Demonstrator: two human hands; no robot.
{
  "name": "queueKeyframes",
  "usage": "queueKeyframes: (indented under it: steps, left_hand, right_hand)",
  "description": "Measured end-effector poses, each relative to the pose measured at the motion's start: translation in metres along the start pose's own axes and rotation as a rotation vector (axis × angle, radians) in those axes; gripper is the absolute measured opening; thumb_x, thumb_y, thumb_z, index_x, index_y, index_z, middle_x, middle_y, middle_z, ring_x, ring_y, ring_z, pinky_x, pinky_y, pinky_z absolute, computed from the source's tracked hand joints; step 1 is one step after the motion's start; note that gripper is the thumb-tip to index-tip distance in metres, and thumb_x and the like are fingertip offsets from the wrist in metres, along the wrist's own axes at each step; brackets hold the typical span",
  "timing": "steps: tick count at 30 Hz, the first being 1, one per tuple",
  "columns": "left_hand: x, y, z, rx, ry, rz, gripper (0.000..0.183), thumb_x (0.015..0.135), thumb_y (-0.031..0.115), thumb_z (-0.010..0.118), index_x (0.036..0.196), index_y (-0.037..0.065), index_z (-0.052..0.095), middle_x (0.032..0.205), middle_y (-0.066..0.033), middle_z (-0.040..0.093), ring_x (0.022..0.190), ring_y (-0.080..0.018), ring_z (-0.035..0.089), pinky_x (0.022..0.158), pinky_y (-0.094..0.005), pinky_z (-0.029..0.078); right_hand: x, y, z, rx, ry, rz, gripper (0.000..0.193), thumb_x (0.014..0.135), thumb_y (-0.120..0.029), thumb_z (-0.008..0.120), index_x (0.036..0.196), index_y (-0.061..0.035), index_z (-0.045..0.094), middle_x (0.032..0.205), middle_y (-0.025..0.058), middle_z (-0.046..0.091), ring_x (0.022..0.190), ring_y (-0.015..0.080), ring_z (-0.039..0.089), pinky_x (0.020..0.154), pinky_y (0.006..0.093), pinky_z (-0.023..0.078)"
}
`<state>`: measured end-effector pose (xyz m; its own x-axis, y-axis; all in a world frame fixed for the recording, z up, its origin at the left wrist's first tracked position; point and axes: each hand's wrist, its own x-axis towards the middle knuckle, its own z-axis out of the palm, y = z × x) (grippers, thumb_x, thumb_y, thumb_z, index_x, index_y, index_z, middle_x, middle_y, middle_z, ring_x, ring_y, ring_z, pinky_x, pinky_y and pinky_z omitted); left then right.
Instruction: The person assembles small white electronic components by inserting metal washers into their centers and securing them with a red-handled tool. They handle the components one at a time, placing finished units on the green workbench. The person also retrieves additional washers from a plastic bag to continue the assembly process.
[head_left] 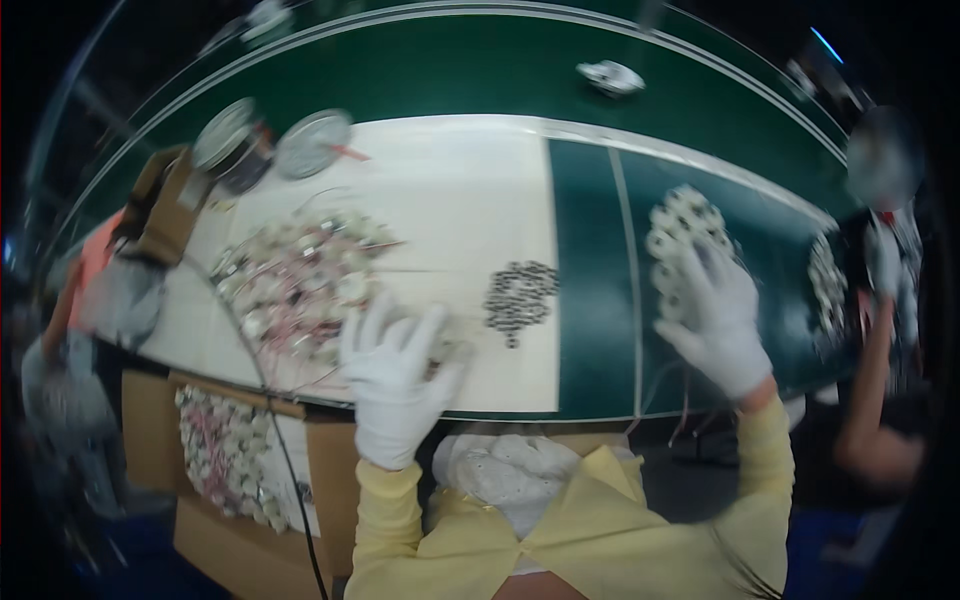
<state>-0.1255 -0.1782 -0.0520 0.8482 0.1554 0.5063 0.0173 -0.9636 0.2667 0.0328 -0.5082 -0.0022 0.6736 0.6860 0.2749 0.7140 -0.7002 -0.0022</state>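
My left hand point(393, 385), in a white glove, is held with fingers spread at the near edge of a loose pile of small white round parts with pink wires point(300, 285). Nothing shows in its grasp. My right hand point(722, 325), also gloved in white, reaches over a group of white round parts point(685, 215) laid close together on the green surface. Its fingers are stretched out and its thumb stands apart; they hide part of the group. Between the hands lies a cluster of small dark rings point(521, 295) on the white sheet.
A cardboard box point(170, 205), a tin point(233, 145) and a round lid point(313, 143) stand at the back left. Below the table edge, an open carton point(240, 550) holds more wired parts. A dark cable point(285, 460) crosses the left side. Other people sit at both sides.
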Motion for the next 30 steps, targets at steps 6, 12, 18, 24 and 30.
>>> queueKeyframes:
  steps: [6,12,18,24,30]
  left_hand:
    - [0.001,-0.007,0.004,-0.041,0.085,0.019,0.045,0.074,0.034,0.084,0.112,0.013,0.073,0.088,-0.0038,0.067,0.111,-0.0361,0.063,0.105,-0.0531,0.040]
    - [-0.002,-0.007,-0.003,-0.064,0.116,-0.013,0.042,0.077,0.035,0.081,0.113,0.014,0.073,0.087,-0.0039,0.068,0.111,-0.0347,0.063,0.103,-0.0531,0.042]
    - [0.002,-0.009,0.001,-0.113,0.110,0.009,0.044,0.079,0.036,0.080,0.116,0.013,0.072,0.090,-0.0074,0.069,0.107,-0.0356,0.067,0.099,-0.0541,0.044]
    - [-0.004,-0.012,0.001,-0.151,0.123,-0.025,0.043,0.078,0.035,0.080,0.114,0.013,0.072,0.093,-0.0079,0.068,0.110,-0.0345,0.065,0.098,-0.0550,0.046]
    - [-0.004,-0.014,0.002,-0.193,0.101,-0.035,0.043,0.078,0.035,0.080,0.114,0.013,0.073,0.095,-0.0081,0.067,0.113,-0.0332,0.063,0.100,-0.0551,0.045]
  right_hand:
    - [0.050,-0.017,-0.037,0.211,0.014,-0.149,0.084,0.088,-0.051,0.071,0.151,-0.0007,0.046,0.146,0.0269,0.052,0.127,0.0426,0.054,0.110,0.0483,0.040]
    - [0.241,-0.116,0.019,0.371,-0.193,-0.150,0.074,0.096,-0.053,0.061,0.151,-0.0058,0.046,0.121,0.0262,0.070,0.107,0.0422,0.070,0.091,0.0458,0.055]
    - [0.332,-0.198,0.078,0.187,-0.341,-0.134,0.077,0.093,-0.048,0.060,0.156,-0.0094,0.038,0.120,0.0249,0.070,0.106,0.0415,0.069,0.091,0.0473,0.054]
    - [0.347,-0.218,0.093,0.324,-0.231,-0.200,0.045,0.092,-0.024,0.062,0.136,-0.0117,0.065,0.116,0.0214,0.070,0.101,0.0358,0.070,0.092,0.0421,0.054]
    - [0.392,-0.220,0.126,0.920,-0.102,-0.133,0.043,0.095,-0.038,0.064,0.118,-0.0030,0.072,0.105,0.0193,0.074,0.094,0.0368,0.070,0.086,0.0400,0.053]
